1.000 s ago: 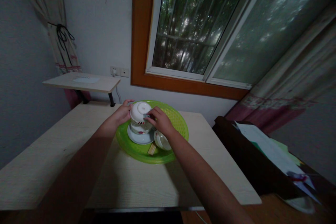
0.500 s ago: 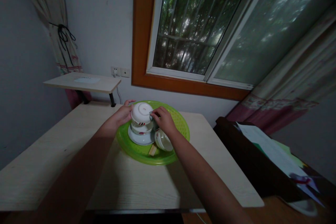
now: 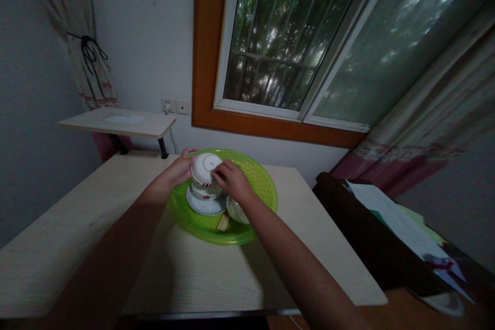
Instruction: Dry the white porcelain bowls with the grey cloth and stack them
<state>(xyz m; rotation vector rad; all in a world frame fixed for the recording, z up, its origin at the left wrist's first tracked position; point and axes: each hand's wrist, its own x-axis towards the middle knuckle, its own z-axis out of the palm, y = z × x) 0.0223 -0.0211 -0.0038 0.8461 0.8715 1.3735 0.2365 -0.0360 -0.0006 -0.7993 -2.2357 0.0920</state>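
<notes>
A round green plastic basket [image 3: 263, 185] sits on a pale wooden table [image 3: 77, 227]. In it, a white bowl [image 3: 203, 169] lies upside down on top of other bowls stacked on a white plate [image 3: 203, 207]. My left hand [image 3: 178, 170] grips the upturned bowl's left side. My right hand [image 3: 228, 180] is closed on a small grey thing pressed against the bowl's right side; I cannot make out what it is. Another white bowl [image 3: 236, 212] lies tilted under my right wrist, with some wooden sticks [image 3: 223, 221] beside it.
A small shelf [image 3: 119, 122] stands at the table's back left, near a wall socket [image 3: 176, 106]. A window fills the wall behind. A dark piece of furniture with papers [image 3: 390, 216] stands to the right of the table. Curtains hang at both sides.
The upturned bowl has tipped slightly towards the left hand, and my right hand has slid a little across its right side. The basket and the other dishes stay put.
</notes>
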